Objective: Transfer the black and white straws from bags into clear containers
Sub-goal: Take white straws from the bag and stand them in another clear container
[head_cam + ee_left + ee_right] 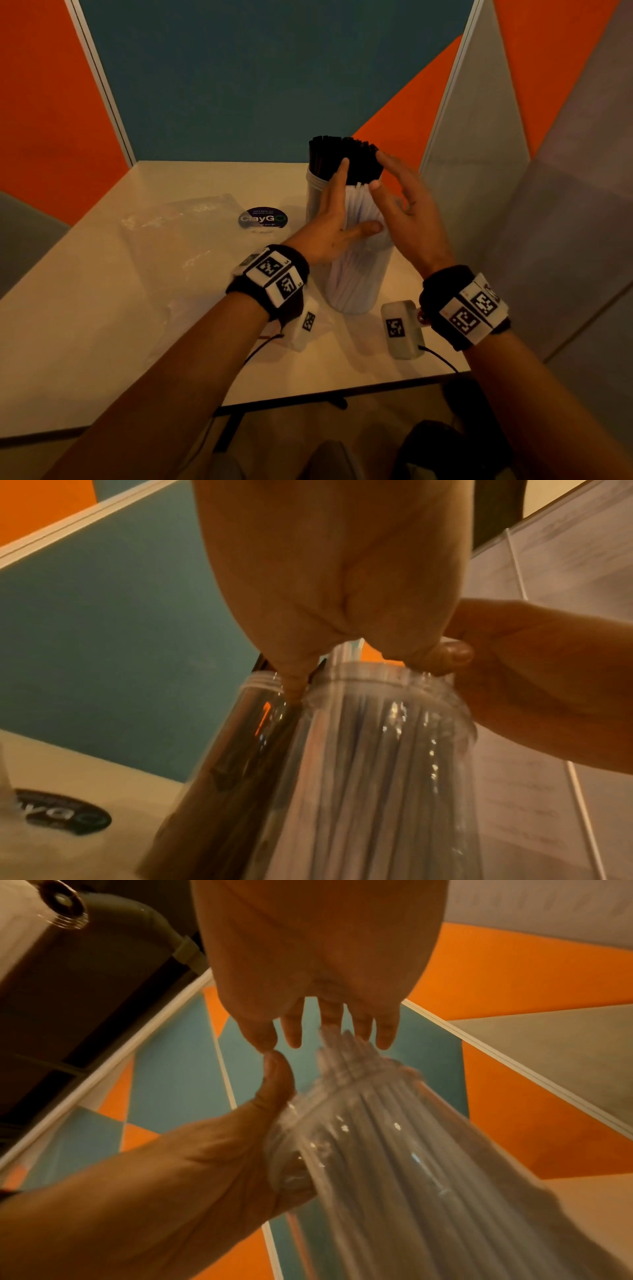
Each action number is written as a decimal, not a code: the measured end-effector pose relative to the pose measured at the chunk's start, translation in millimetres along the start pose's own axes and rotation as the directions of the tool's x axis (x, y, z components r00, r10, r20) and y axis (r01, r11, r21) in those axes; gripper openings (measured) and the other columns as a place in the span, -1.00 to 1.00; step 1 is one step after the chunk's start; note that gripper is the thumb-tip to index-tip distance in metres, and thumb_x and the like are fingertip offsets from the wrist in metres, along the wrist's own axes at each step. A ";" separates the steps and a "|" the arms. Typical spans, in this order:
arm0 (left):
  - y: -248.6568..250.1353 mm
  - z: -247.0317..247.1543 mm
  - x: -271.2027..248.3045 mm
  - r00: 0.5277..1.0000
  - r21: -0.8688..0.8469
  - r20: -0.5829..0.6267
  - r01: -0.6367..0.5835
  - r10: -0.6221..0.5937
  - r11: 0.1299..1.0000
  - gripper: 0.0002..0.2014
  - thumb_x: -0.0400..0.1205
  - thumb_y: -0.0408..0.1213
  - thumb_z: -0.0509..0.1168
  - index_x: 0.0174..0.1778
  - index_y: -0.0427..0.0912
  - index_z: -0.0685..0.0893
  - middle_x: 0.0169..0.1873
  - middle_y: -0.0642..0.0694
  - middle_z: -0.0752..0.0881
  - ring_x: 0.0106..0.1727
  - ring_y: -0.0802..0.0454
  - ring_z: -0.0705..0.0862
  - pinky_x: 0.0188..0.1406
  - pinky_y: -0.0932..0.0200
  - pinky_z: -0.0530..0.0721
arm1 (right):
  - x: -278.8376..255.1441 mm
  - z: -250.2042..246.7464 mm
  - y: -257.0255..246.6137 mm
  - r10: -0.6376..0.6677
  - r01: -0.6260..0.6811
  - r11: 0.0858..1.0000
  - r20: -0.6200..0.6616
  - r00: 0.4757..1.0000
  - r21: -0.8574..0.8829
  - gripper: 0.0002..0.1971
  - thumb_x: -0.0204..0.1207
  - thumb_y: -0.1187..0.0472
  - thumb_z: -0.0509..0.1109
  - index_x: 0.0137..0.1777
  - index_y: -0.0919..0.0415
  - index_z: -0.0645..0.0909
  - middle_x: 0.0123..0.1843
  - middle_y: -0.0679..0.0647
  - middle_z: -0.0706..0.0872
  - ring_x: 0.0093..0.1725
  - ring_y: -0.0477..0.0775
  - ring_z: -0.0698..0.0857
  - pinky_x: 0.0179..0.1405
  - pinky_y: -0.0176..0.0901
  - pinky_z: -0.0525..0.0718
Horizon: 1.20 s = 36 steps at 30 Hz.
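Two clear containers stand close together on the table. The rear container [313, 192] holds a bunch of black straws [342, 154] that stick up above its rim. The front container [352, 291] holds white straws [359, 205]. My left hand [335, 212] lies flat against the left side of the white straws, fingers straight up and thumb across the front. My right hand [400, 202] presses from the right with straight fingers. In the right wrist view the white straw tips [342, 1053] reach my right hand's fingers [363, 1031]. In the left wrist view the right hand's thumb [448, 653] touches the front container's rim [359, 674].
A crumpled empty clear bag [178, 233] lies on the table's left half. A dark round sticker [262, 217] sits left of the containers. Orange, teal and grey partition panels [239, 85] wall in the table on three sides. The table's front edge [308, 394] runs below my wrists.
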State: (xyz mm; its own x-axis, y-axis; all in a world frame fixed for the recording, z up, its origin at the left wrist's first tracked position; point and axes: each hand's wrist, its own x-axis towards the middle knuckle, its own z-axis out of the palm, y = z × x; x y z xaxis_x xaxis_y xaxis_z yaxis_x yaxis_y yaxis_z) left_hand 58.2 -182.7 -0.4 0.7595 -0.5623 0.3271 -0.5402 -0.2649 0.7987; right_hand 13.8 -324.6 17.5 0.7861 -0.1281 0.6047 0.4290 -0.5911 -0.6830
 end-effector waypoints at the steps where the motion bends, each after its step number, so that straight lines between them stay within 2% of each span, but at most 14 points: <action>1: 2.1 -5.4 -2.2 1.000 0.027 0.010 0.005 -0.005 1.000 0.00 0.59 -0.04 0.33 0.63 -0.04 -0.37 0.66 -0.03 -0.27 0.66 0.08 -0.19 0.58 0.05 -0.01 | -4.6 -1.4 -4.5 -0.058 0.057 0.998 -0.031 0.998 -0.022 -0.59 0.67 0.06 0.24 0.50 0.03 0.45 0.51 -0.04 0.47 0.52 -0.15 0.39 0.53 0.03 0.42; 3: 6.3 -22.5 -12.4 0.998 0.112 0.049 0.029 -0.034 0.993 -0.04 0.57 0.04 0.32 0.65 0.02 -0.27 0.67 -0.02 -0.18 0.66 0.07 -0.09 0.56 0.11 0.04 | -16.8 -3.7 -19.8 -0.180 0.176 0.983 -0.074 0.981 -0.046 -0.69 0.66 0.20 0.27 0.37 0.13 0.57 0.37 0.04 0.59 0.41 -0.06 0.52 0.41 0.01 0.51; 5: 7.5 -45.3 -31.3 0.990 0.242 0.125 0.040 -0.072 0.969 -0.10 0.52 0.12 0.35 0.65 0.13 -0.08 0.65 0.04 -0.04 0.63 0.04 0.11 0.60 0.03 0.18 | -32.3 -1.8 -39.1 -0.259 0.259 0.966 -0.035 0.965 -0.024 -0.78 0.63 0.33 0.27 0.20 0.19 0.65 0.17 0.05 0.66 0.21 -0.05 0.61 0.22 -0.10 0.59; 8: 6.1 -84.2 -67.5 0.931 0.531 0.253 0.096 -0.265 0.842 -0.19 0.43 0.20 0.40 0.55 0.22 0.18 0.54 0.12 0.15 0.51 0.06 0.30 0.51 0.08 0.34 | -52.9 7.6 -71.7 -0.250 0.237 0.968 0.260 0.933 0.084 -0.73 0.55 0.36 0.21 0.05 0.15 0.72 -0.02 0.01 0.68 0.00 -0.05 0.66 0.00 -0.25 0.61; 10: 4.4 -105.7 -90.8 0.849 0.684 0.288 0.141 -0.443 0.715 -0.18 0.31 0.26 0.47 0.47 0.23 0.29 0.40 0.13 0.28 0.39 0.09 0.35 0.44 0.08 0.40 | -61.1 21.3 -88.1 -0.217 0.212 0.975 0.535 0.817 0.071 -0.70 0.53 0.31 0.19 0.04 0.14 0.75 -0.02 -0.01 0.71 -0.02 -0.08 0.68 -0.01 -0.37 0.58; 13: -1.1 -122.0 -118.4 0.716 0.804 0.280 0.189 -0.640 0.564 -0.23 0.23 0.23 0.55 0.31 0.22 0.37 0.19 0.15 0.41 0.21 0.10 0.46 0.26 0.03 0.54 | -69.4 57.0 -97.5 -0.090 0.326 0.938 0.827 0.555 -0.118 -0.65 0.59 0.35 0.18 0.22 0.07 0.71 0.20 -0.03 0.72 0.14 -0.10 0.67 0.11 -0.42 0.53; 16: -13.2 -126.2 -134.7 0.695 0.806 0.264 0.221 -0.668 0.549 -0.53 0.42 -0.01 0.52 0.16 0.12 0.48 0.01 0.08 0.59 -0.09 0.13 0.57 -0.09 0.19 0.58 | -79.7 99.1 -92.9 0.028 0.372 0.906 0.907 0.420 -0.201 -0.57 0.60 0.36 0.14 0.37 0.02 0.61 0.39 0.00 0.64 0.32 0.03 0.60 0.38 -0.16 0.50; 19: -21.4 -131.6 -142.5 0.785 0.740 0.220 0.252 -0.579 0.623 -0.84 0.58 -0.30 0.32 0.02 0.01 0.61 -0.11 0.02 0.69 -0.23 0.17 0.59 -0.30 0.28 0.47 | -87.6 128.1 -92.7 0.031 0.409 0.882 0.896 0.442 -0.233 -0.54 0.60 0.35 0.15 0.46 0.05 0.52 0.48 0.05 0.55 0.43 0.08 0.52 0.45 -0.14 0.41; 22: -28.1 -138.9 -149.5 0.848 0.715 0.178 0.237 -0.499 0.657 -0.88 0.58 -0.28 0.31 -0.02 0.02 0.64 -0.12 0.09 0.64 -0.10 0.08 0.59 -0.18 0.24 0.49 | -90.1 138.2 -98.4 -0.017 0.397 0.892 0.862 0.507 -0.216 -0.59 0.60 0.35 0.18 0.42 0.13 0.57 0.40 0.11 0.62 0.35 0.08 0.57 0.39 -0.19 0.44; 26: -41.6 -143.7 -159.1 0.812 0.752 0.157 0.270 -0.562 0.601 -0.56 0.43 -0.04 0.52 0.16 0.05 0.52 0.07 0.05 0.50 0.09 0.04 0.49 0.03 0.14 0.53 | -90.1 136.1 -105.7 0.020 0.437 0.862 0.877 0.480 -0.258 -0.61 0.62 0.27 0.19 0.44 0.12 0.55 0.40 0.08 0.60 0.36 0.04 0.55 0.37 -0.25 0.43; 29: -48.0 -145.8 -163.4 0.767 0.772 0.162 0.293 -0.620 0.564 -0.43 0.34 0.00 0.58 0.20 0.11 0.47 0.10 0.09 0.44 0.15 0.05 0.42 0.08 0.07 0.52 | -89.6 132.1 -113.5 -0.005 0.450 0.858 0.874 0.486 -0.246 -0.61 0.63 0.27 0.18 0.43 0.10 0.54 0.40 0.06 0.58 0.35 0.01 0.54 0.29 -0.32 0.39; 31: -49.8 -146.2 -163.7 0.752 0.774 0.173 0.295 -0.636 0.560 -0.49 0.37 -0.08 0.57 0.17 0.08 0.50 0.08 0.08 0.46 0.10 0.05 0.45 0.02 0.11 0.50 | -92.0 131.8 -117.3 -0.004 0.453 0.859 0.881 0.474 -0.239 -0.62 0.64 0.28 0.17 0.42 0.10 0.57 0.37 0.05 0.61 0.33 0.01 0.56 0.29 -0.33 0.40; 34: -50.7 -147.8 -160.7 0.805 0.747 0.177 0.265 -0.566 0.610 -0.77 0.51 -0.25 0.44 0.03 0.00 0.58 0.02 0.01 0.57 -0.01 0.01 0.55 -0.10 0.16 0.51 | -99.4 136.0 -120.3 0.077 0.441 0.858 0.916 0.393 -0.262 -0.59 0.64 0.29 0.13 0.46 0.09 0.52 0.41 0.06 0.61 0.35 0.05 0.57 0.40 -0.22 0.45; 36: -49.1 -148.6 -159.5 0.809 0.723 0.183 0.274 -0.558 0.634 -0.76 0.49 -0.19 0.47 0.01 0.02 0.60 -0.01 0.03 0.57 0.01 0.00 0.56 -0.02 0.12 0.57 | -101.9 140.0 -120.5 0.117 0.449 0.847 0.924 0.363 -0.284 -0.56 0.65 0.29 0.11 0.51 0.10 0.46 0.45 0.09 0.56 0.38 0.09 0.55 0.43 -0.13 0.46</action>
State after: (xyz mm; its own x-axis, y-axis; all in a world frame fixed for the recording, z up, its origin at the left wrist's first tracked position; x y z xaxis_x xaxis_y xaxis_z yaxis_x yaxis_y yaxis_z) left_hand 17.5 36.4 -16.7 0.8500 -0.4503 -0.2735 -0.3963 -0.8885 0.2312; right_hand -55.7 -128.9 -19.2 0.7470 0.6202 -0.2394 0.5902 -0.7844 -0.1906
